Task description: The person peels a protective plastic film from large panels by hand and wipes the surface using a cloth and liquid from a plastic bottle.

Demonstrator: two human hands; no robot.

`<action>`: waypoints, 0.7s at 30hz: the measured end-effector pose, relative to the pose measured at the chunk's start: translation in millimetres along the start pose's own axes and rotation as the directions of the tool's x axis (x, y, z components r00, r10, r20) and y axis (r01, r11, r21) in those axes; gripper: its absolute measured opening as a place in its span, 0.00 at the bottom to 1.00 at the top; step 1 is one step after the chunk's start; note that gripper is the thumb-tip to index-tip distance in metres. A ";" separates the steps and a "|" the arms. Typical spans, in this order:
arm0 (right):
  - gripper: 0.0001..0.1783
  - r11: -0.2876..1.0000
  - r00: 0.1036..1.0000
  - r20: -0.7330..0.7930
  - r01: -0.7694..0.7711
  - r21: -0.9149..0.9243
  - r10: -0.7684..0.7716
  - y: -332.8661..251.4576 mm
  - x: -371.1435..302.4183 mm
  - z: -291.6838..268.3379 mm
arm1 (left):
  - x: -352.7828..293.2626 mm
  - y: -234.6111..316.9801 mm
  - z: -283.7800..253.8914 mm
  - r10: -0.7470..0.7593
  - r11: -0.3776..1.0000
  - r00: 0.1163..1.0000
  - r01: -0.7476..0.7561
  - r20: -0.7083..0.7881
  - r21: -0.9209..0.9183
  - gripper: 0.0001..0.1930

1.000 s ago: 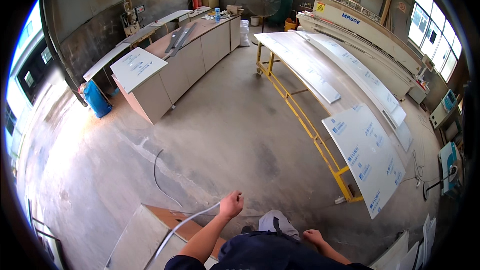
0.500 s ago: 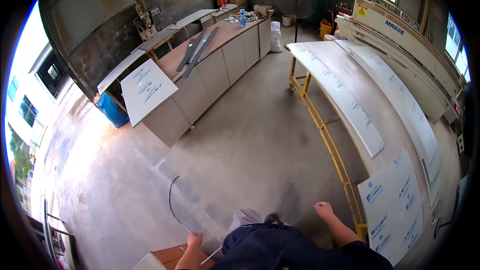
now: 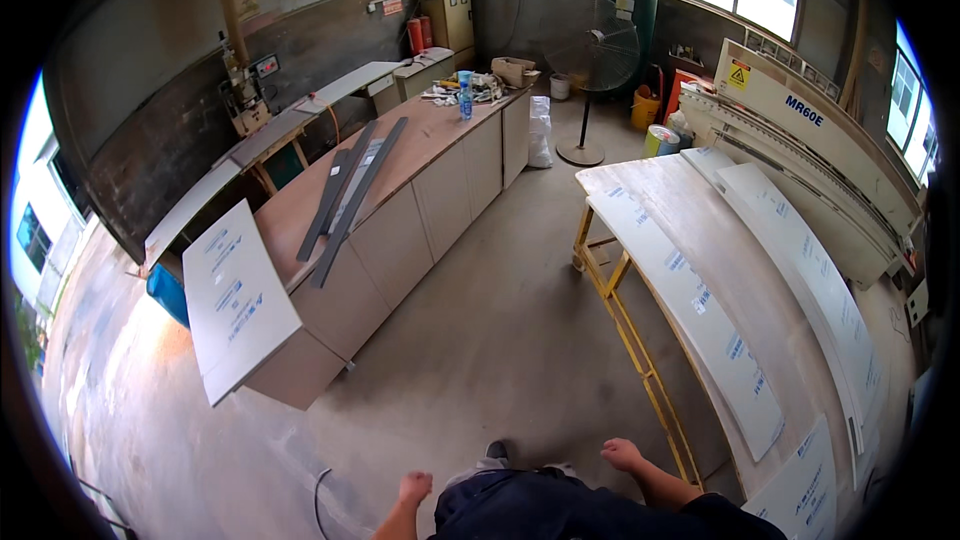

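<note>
hanging low in front of a dark shirt [image 3: 530, 512], two bare hands are seen well apart at the bottom of the view. the left hand [image 3: 415, 487] is curled up with the fingers tucked in, and the right hand [image 3: 622, 454] is closed about the same way. whether something tiny is pinched inside either one can't be told from here, tbh. between them a dark shoe [image 3: 497, 449] is shown on the concrete floor [image 3: 430, 370].

off to the right, near the right hand, a long table [image 3: 640, 177] is held up by a yellow metal frame [image 3: 650, 377]. it's loaded with blue-marked white stuff: a narrow strip [image 3: 690, 305] is laid along the left edge, a longer panel [image 3: 800, 260] along the far side, and a wider piece [image 3: 808, 490] is cut off at the bottom. a thin dark cable [image 3: 317, 500] is seen on the floor, left of the left hand.

over on the left, a brownish worktop [image 3: 430, 143] is carried by pale cabinets [image 3: 395, 225]. dark strips [image 3: 361, 202] are laid on it, and its near end is covered by a white panel [image 3: 240, 300].
</note>
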State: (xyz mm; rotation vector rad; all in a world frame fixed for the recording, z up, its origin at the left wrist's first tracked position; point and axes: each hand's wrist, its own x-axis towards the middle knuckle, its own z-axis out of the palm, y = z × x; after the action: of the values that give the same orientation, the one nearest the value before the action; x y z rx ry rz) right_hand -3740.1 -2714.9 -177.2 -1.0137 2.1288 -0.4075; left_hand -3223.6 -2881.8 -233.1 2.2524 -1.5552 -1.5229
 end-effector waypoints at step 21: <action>0.21 0.851 0.966 -0.232 0.219 0.477 -0.118 -275.0 684.1 -241.8 | 330.6 439.6 -92.6 -0.063 0.997 0.996 0.060 -0.059 -0.038 0.18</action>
State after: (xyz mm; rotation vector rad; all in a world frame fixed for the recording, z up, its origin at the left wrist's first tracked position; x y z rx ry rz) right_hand -4057.4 -3422.9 -189.5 -0.8784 1.9426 -1.1260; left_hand -3459.0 -3386.2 -198.7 2.3242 -1.4438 -1.4695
